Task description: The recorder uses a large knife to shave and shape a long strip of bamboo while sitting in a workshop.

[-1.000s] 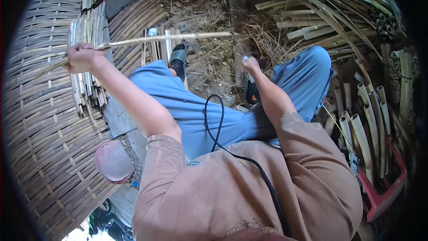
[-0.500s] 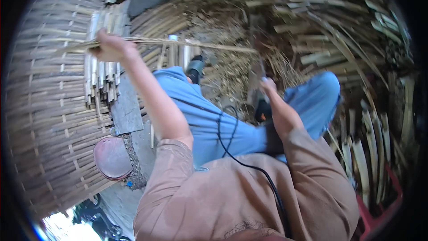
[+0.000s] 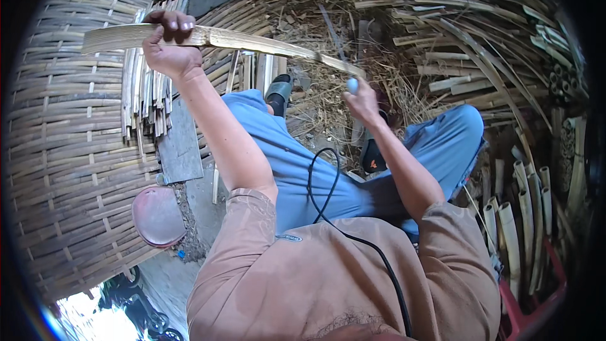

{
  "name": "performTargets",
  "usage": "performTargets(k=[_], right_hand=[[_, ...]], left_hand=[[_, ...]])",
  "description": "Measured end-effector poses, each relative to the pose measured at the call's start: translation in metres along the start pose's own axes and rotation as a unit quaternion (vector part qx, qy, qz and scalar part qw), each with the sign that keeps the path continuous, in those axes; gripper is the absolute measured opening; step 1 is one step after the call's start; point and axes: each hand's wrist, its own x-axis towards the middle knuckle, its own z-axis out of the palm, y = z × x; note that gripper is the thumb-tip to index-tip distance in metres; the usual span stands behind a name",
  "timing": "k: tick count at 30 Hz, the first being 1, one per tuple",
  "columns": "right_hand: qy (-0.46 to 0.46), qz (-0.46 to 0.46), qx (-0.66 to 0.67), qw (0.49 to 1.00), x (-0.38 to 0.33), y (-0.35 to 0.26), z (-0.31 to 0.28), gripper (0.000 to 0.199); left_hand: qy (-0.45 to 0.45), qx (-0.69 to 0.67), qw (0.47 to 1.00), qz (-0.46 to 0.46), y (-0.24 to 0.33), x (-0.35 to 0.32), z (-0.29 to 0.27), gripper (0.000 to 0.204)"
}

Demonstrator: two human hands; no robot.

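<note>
My left hand (image 3: 166, 43) is raised at the upper left and grips a long, flat bamboo strip (image 3: 252, 42) near its left end. The strip runs rightward, sloping slightly down. My right hand (image 3: 361, 99) is closed on a small blue-handled tool (image 3: 352, 84), and it meets the strip's right end. Both arms reach out over my blue trousers (image 3: 303, 170). A black cable (image 3: 328, 215) runs down my chest.
A large woven bamboo basket (image 3: 63, 151) fills the left side. Cut bamboo slats (image 3: 145, 95) lean on it. Split bamboo pieces (image 3: 524, 215) and shavings (image 3: 328, 76) lie ahead and right. A pink stool (image 3: 156, 216) stands at lower left, a red crate (image 3: 530, 303) at lower right.
My left hand has lifted the bamboo strip higher. My right hand has come up from near my knee to the strip's right end.
</note>
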Motion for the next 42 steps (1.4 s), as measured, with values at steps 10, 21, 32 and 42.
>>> performTargets(k=[10, 21, 32, 42], right_hand=[[-0.084, -0.061, -0.001, 0.995, -0.067, -0.037, 0.010, 0.039], [0.033, 0.033, 0.000, 0.999, -0.054, 0.025, 0.025, 0.045], [0.100, -0.207, 0.202, 0.952, 0.010, -0.132, -0.067, 0.034], [0.186, -0.252, 0.405, 0.859, 0.053, -0.199, -0.148, 0.030]], left_hand=[[0.047, 0.131, 0.988, 0.063, -0.007, -0.023, 0.065, 0.009], [-0.123, -0.038, 0.991, 0.023, -0.012, -0.018, 0.043, 0.042], [-0.091, 0.128, 0.974, 0.165, -0.033, -0.037, 0.105, 0.044], [0.060, 0.073, 0.987, -0.133, -0.128, -0.078, 0.085, 0.051]])
